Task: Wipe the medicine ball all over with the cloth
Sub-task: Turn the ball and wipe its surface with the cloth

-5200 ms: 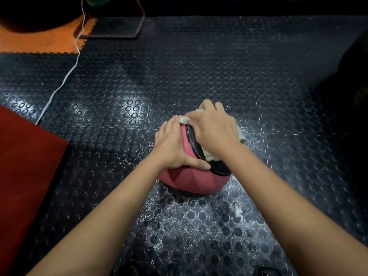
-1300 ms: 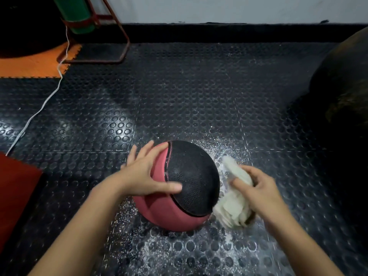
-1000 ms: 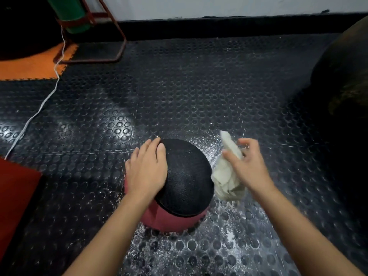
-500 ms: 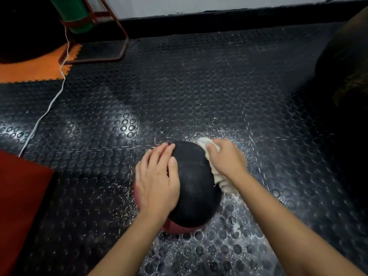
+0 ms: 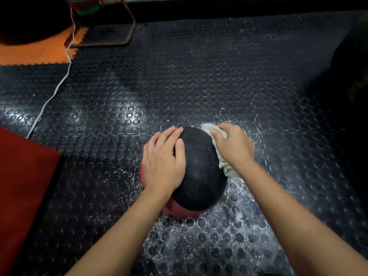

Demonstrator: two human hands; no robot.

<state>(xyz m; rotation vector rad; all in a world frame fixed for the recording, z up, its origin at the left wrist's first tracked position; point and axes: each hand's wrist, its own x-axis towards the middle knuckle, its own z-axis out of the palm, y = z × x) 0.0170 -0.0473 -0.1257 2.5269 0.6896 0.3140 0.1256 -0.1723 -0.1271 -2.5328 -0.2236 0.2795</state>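
Midway, apparently: right hand (image 5: 232, 145) grips cloth (image 5: 224, 166) against ball (image 5: 197, 176), left hand (image 5: 162, 160) flat, steadying; underside unwiped.

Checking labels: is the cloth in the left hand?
No, the right hand presses the cloth to the ball; the left hand lies bare.

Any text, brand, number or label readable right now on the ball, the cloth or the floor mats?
None can be read.
Medicine ball: black and pink panels, no print on the side shown.
Cloth: plain.
Floor mat: only raised circles.
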